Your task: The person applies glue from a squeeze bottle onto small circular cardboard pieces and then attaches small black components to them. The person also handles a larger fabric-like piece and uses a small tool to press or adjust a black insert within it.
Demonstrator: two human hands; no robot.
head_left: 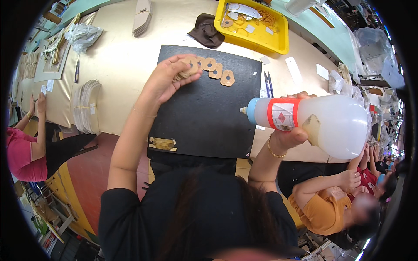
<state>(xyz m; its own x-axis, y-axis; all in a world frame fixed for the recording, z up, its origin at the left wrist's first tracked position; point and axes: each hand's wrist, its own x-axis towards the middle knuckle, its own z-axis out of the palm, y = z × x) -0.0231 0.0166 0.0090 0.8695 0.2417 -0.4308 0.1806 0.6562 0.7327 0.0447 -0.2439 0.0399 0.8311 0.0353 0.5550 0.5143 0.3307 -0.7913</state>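
Observation:
My left hand (167,75) is closed around a small stack of tan rounded pieces (190,65), each with a dark slot in its middle. Beside it, similar tan pieces (215,70) lie overlapping in a row on the black work mat (204,113). My right hand (292,135) grips a translucent white squeeze bottle (335,124) by its neck. The bottle lies sideways in the air, its blue collar and nozzle (250,111) pointing left over the mat's right side. A red and white label wraps its neck, and a brownish patch marks its body.
A yellow tray (283,41) with rubber bands and white pieces stands at the back. Near it are a dark cloth (208,31) and a pen-like tool (269,85). Bundled curved strips (86,106) lie left. Co-workers sit on both sides, one in pink (28,152), another in orange (320,209).

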